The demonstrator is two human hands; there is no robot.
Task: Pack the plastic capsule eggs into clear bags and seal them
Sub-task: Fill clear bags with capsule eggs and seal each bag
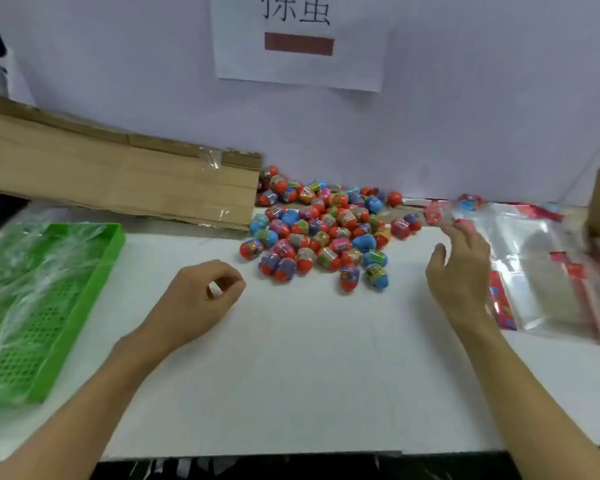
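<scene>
Reaching toward 2 o'clock, right hand (459,271) has fingers spread and relaxed, holding nothing, fingertips just beside the stack of clear bags (537,268) with red header strips. Left hand (201,296) rests at 9 o'clock of table centre, fingers loosely curled, nothing visible inside them.

Capsule eggs (323,233): loose pile at 12 o'clock on the white table (309,375), against the back wall; a few strays toward 1 o'clock.

Progress, judged: early in a cycle. No bag opened in hand, no egg picked. Green tray (66,299) at 9 o'clock holds crinkled clear plastic; whether these are finished packs cannot be told. Bulk of pile left to pack.

Hard to read: tray contents blurred; bag stack cut off at right edge; flattened cardboard (118,178) at 11 o'clock may hide more eggs; sign (298,39) on wall partly cropped
</scene>
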